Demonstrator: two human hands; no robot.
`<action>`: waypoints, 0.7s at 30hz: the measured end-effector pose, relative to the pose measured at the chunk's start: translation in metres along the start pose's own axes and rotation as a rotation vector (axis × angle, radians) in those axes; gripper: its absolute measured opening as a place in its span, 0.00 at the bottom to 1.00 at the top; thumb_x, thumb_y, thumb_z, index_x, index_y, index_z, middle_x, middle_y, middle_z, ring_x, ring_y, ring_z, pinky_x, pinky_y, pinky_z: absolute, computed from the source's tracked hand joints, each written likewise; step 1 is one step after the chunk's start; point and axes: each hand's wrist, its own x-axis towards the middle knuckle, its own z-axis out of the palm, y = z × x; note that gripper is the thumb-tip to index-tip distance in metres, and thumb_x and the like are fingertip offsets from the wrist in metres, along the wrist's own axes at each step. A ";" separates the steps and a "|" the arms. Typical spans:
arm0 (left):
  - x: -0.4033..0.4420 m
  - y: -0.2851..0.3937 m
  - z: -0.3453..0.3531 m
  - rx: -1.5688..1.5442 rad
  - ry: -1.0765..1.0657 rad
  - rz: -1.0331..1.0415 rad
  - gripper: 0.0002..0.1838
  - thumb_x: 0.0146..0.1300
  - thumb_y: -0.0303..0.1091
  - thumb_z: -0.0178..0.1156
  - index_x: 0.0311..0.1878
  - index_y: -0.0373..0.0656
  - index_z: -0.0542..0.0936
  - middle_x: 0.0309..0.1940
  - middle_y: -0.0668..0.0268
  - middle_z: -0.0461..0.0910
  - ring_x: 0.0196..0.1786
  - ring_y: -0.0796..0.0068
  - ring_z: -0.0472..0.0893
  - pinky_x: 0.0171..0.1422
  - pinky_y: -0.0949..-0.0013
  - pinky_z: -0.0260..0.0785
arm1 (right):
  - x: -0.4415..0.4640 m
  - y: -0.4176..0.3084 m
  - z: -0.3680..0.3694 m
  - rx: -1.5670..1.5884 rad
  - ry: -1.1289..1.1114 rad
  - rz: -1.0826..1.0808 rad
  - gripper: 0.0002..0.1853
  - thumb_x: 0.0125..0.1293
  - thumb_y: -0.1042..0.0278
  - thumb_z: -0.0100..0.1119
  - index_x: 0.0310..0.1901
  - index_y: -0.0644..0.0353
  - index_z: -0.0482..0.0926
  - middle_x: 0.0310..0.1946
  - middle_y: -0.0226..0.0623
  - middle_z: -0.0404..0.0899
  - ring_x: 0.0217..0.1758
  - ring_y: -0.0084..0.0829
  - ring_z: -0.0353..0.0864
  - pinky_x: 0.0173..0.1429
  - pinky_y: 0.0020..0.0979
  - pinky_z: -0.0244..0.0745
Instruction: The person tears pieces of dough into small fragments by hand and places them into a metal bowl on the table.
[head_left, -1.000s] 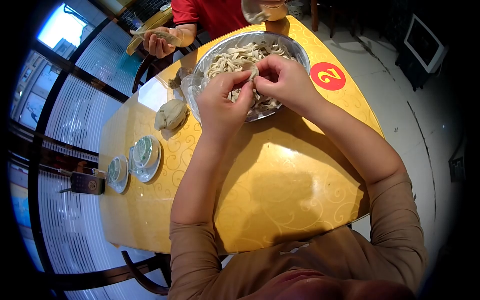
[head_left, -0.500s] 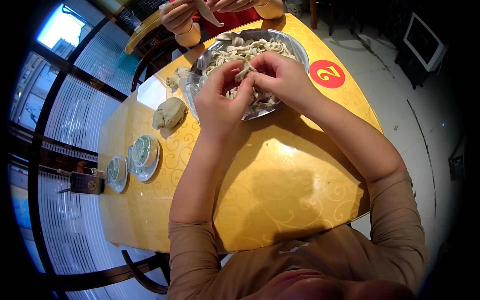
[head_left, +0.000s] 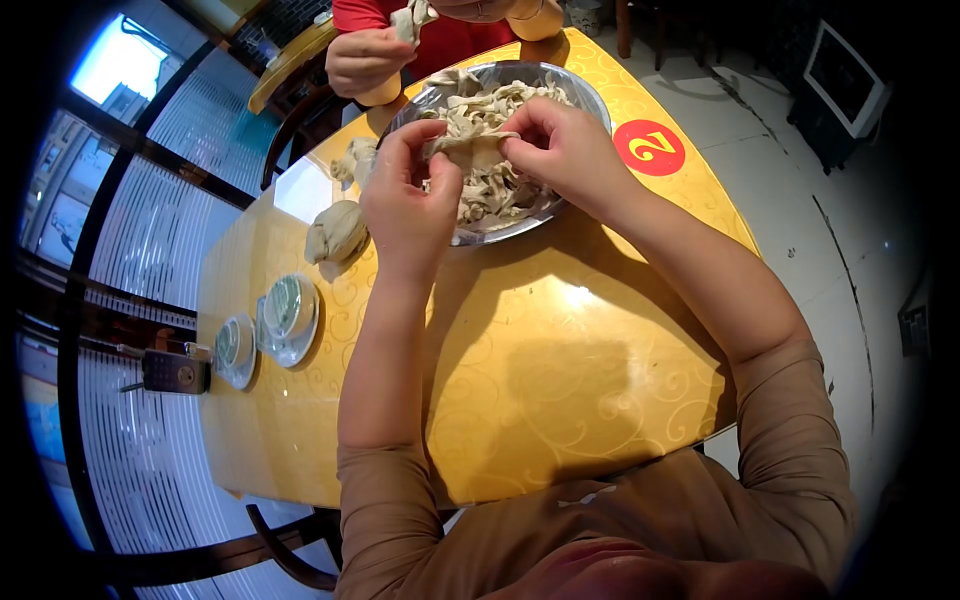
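L hand [head_left: 412, 205] & R hand [head_left: 568, 158] each have a closed grip on a grey strip [head_left: 472, 148], pulled btwn them over the big bowl [head_left: 510, 232] of strips on the yellow bench [head_left: 540, 400].

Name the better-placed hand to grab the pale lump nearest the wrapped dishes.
Left, probably: the left hand is nearer the pale lump than the right hand, though both pinch a strip.
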 end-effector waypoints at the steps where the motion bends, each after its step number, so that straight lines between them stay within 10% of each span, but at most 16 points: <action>1: 0.002 0.000 -0.002 -0.018 0.007 -0.013 0.14 0.56 0.21 0.56 0.46 0.39 0.78 0.35 0.66 0.80 0.35 0.82 0.78 0.40 0.79 0.71 | 0.001 0.001 -0.001 0.002 0.018 0.002 0.08 0.57 0.68 0.61 0.35 0.63 0.78 0.25 0.33 0.80 0.29 0.22 0.78 0.34 0.25 0.73; 6: 0.012 0.005 -0.015 -0.265 0.071 -0.052 0.11 0.60 0.21 0.51 0.46 0.35 0.76 0.36 0.70 0.76 0.33 0.89 0.71 0.35 0.83 0.63 | 0.007 0.008 -0.004 -0.012 0.074 -0.033 0.09 0.55 0.67 0.62 0.35 0.63 0.79 0.26 0.35 0.81 0.28 0.26 0.80 0.35 0.27 0.75; 13: 0.025 0.009 -0.035 -0.652 0.215 -0.348 0.13 0.63 0.26 0.45 0.47 0.32 0.73 0.42 0.56 0.77 0.46 0.67 0.79 0.50 0.65 0.76 | 0.007 0.004 -0.008 0.240 0.005 0.110 0.08 0.58 0.73 0.59 0.40 0.62 0.81 0.28 0.30 0.82 0.30 0.18 0.79 0.37 0.22 0.74; 17: 0.021 0.003 -0.029 -0.907 0.106 -0.677 0.11 0.66 0.33 0.49 0.43 0.34 0.74 0.38 0.58 0.76 0.41 0.67 0.76 0.41 0.67 0.73 | 0.005 0.004 -0.002 0.122 -0.075 -0.019 0.13 0.60 0.75 0.57 0.47 0.59 0.81 0.30 0.31 0.82 0.33 0.18 0.78 0.39 0.22 0.73; 21: 0.018 -0.006 -0.024 -0.659 -0.277 -0.529 0.10 0.66 0.36 0.57 0.38 0.38 0.75 0.25 0.70 0.73 0.27 0.83 0.71 0.33 0.78 0.63 | 0.005 0.009 0.002 0.086 -0.068 -0.144 0.17 0.58 0.76 0.57 0.51 0.58 0.79 0.33 0.32 0.81 0.34 0.20 0.78 0.41 0.24 0.74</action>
